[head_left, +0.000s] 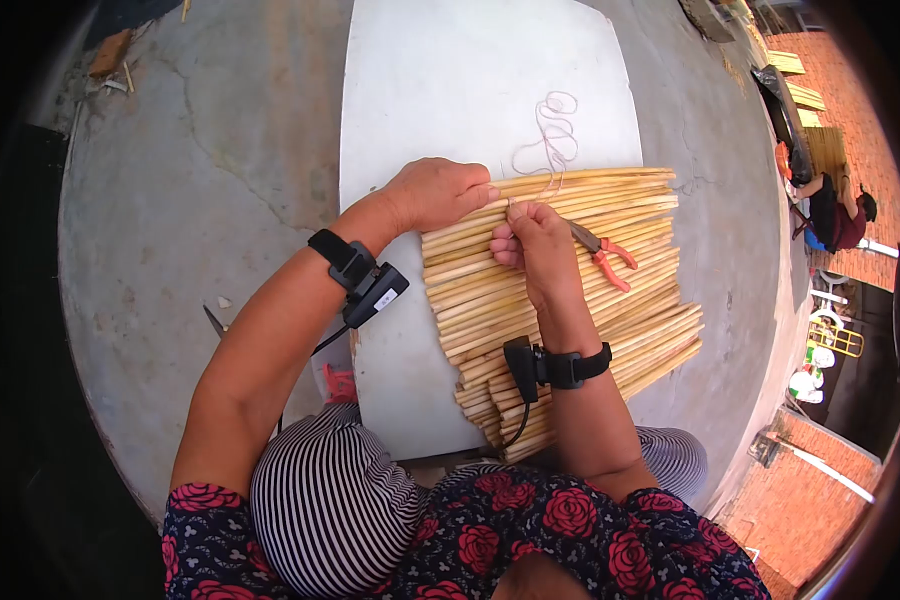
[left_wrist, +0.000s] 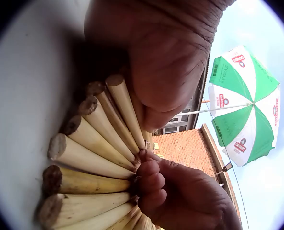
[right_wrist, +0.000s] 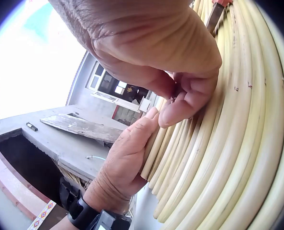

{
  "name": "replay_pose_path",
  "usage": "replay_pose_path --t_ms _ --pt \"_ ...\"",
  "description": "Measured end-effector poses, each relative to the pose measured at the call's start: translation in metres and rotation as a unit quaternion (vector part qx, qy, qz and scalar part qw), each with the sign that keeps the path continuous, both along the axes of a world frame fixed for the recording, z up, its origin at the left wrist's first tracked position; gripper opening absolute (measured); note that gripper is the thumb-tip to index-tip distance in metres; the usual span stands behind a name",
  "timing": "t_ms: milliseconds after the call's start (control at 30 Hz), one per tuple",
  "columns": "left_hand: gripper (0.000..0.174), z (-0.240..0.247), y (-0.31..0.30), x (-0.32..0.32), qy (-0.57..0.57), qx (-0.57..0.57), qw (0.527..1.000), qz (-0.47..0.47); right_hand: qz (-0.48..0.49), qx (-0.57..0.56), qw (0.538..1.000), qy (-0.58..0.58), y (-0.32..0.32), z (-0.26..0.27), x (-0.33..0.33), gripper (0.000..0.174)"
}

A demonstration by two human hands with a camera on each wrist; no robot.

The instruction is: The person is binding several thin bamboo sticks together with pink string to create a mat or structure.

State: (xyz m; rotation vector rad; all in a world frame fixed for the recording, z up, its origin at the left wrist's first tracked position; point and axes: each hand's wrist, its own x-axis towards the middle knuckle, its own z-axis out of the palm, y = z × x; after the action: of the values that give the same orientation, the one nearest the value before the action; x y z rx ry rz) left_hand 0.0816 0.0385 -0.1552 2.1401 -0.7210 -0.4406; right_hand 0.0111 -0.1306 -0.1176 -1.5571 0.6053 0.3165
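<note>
One long white smooth board (head_left: 490,90) carries one row of well over twenty pale-yellow round wooden sticks (head_left: 560,290). Two hands work at its far edge: the left hand (head_left: 438,194) grips the outermost stick ends; the right hand (head_left: 542,245) pinches a thin strand, too small to trace. One pair of orange-handled metal pliers (head_left: 613,264) lies on the sticks, beside the right hand. One thin pinkish looped thread (head_left: 560,130) lies partly on the board.

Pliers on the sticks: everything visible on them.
The pliers have orange-red handles, spread apart, and a dark, metallic-looking head. They lie across the pale sticks, beside the right hand, head towards it. Neither hand grips them. The tip is too unclear to tell whether the jaws are closed or touch the hand.
</note>
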Motion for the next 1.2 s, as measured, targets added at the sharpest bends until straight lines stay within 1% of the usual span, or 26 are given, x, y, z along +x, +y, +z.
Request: replay_pose_path --t_ms 100,167,267,400,500,600,700,767,867,1067,1200 --pt "0.041 0.006 0.001 0.004 0.022 0.051 0.998 -0.026 0.030 -0.018 0.999 -0.017 -0.002 -0.001 0.000 0.015" --pt "0.042 0.003 0.002 0.008 0.044 0.024 0.998 -0.034 0.044 -0.031 0.998 -0.029 -0.003 0.000 0.001 0.015" --pt "0.042 -0.002 0.001 0.015 0.087 -0.008 0.995 -0.056 0.009 -0.037 0.998 -0.049 0.002 -0.001 -0.001 0.014" --pt "0.039 0.001 0.003 0.013 0.111 -0.015 0.993 -0.046 0.017 -0.032 0.999 -0.020 0.004 0.000 0.000 0.013" --pt "0.038 0.001 0.003 0.013 0.111 -0.006 0.992 -0.052 0.011 -0.032 0.999 -0.015 0.004 -0.002 -0.001 0.013" --pt "0.037 -0.006 0.004 0.011 0.104 -0.047 0.992 -0.048 -0.005 -0.031 0.999 -0.033 0.008 -0.008 -0.003 0.011" --pt "0.036 -0.007 0.005 0.010 0.110 -0.040 0.992 -0.050 -0.022 -0.039 0.998 -0.050 0.013 -0.011 -0.005 0.009" --pt "0.036 -0.007 0.005 0.009 0.093 -0.040 0.993 -0.052 -0.022 -0.049 0.997 -0.050 0.014 -0.014 -0.005 0.010" --pt "0.035 -0.008 0.007 0.007 0.072 -0.041 0.995 -0.051 -0.026 -0.045 0.995 -0.087 0.019 -0.016 0.001 0.010" --pt "0.033 -0.010 0.007 0.001 0.037 -0.031 0.998 -0.049 -0.031 -0.101 0.993 -0.054 0.026 -0.010 0.002 0.016" --pt "0.034 -0.013 0.006 -0.006 0.021 -0.013 0.999 -0.036 -0.021 -0.080 0.995 -0.047 0.022 -0.016 0.002 0.018"
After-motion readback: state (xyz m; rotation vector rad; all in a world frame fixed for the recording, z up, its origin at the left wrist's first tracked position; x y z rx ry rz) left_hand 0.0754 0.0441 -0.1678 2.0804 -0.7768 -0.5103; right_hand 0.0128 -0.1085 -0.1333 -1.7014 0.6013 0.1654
